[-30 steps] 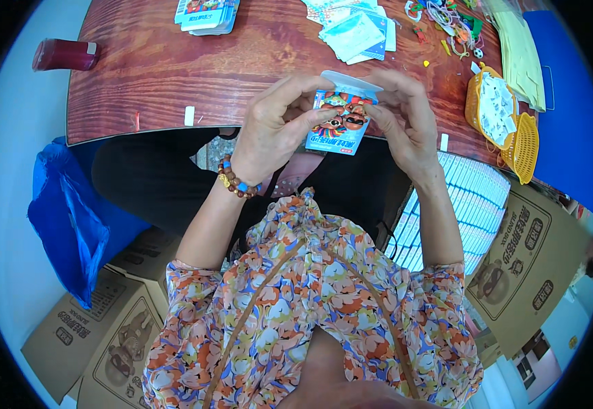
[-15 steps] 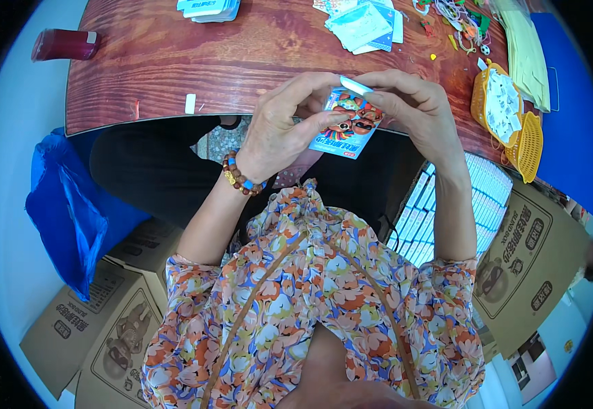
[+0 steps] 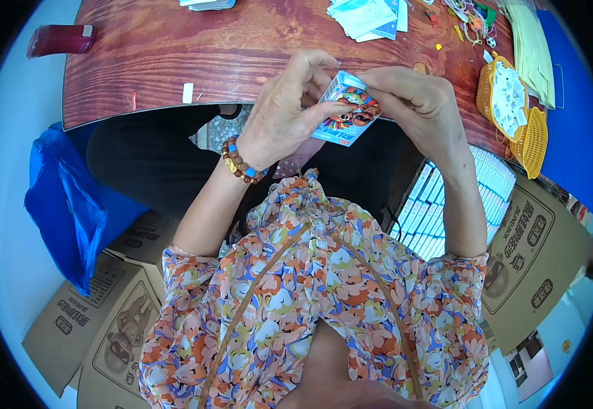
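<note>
A small blue-and-white carton with colourful cartoon figures on its front is held up just over the table's near edge. My left hand, a beaded bracelet on its wrist, grips it from the left, with the thumb pressed across the front. At the carton's upper right corner, the thumb and bent fingers of my right hand pinch together. That hand hides part of the top end, so how the flap sits there is hard to make out.
On the reddish wooden table lie blue-white cards, a dark red cylinder and a yellow basket of white packets. To my right, an open cardboard box holds rows of cartons. A blue bag hangs left.
Both hands have lifted the carton slightly and turned it so that its left side shows. The white flap that stood out at its top now looks pressed down.
</note>
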The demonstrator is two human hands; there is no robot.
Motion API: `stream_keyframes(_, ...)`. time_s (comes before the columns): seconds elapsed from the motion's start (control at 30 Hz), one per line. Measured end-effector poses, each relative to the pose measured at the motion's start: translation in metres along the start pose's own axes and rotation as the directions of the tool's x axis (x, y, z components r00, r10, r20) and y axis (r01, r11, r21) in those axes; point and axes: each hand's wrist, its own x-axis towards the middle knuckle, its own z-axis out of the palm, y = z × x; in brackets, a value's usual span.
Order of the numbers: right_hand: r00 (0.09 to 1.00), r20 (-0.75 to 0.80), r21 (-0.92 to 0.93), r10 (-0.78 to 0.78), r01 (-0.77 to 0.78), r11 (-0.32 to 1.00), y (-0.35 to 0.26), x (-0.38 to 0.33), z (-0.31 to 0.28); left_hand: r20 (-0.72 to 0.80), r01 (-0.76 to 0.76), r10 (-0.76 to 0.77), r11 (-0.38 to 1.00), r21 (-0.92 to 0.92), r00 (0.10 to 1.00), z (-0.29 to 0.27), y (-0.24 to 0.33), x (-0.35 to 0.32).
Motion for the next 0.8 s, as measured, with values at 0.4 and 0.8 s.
stream_keyframes(0.4, 0.978, -0.057, -0.125, -0.202, 0.194, 0.973, 0.014, -0.015, 0.0, 0.005, -0.041, 0.041, 0.997, -0.067, 0.999, 0.003, 0.002, 0.002)
stream_keyframes(0.8, 0.957, -0.175, -0.107, -0.23, 0.214, 0.971, 0.003, -0.046, 0.014, 0.007, -0.14, 0.141, 0.986, -0.087, 0.99, 0.01, 0.014, -0.006)
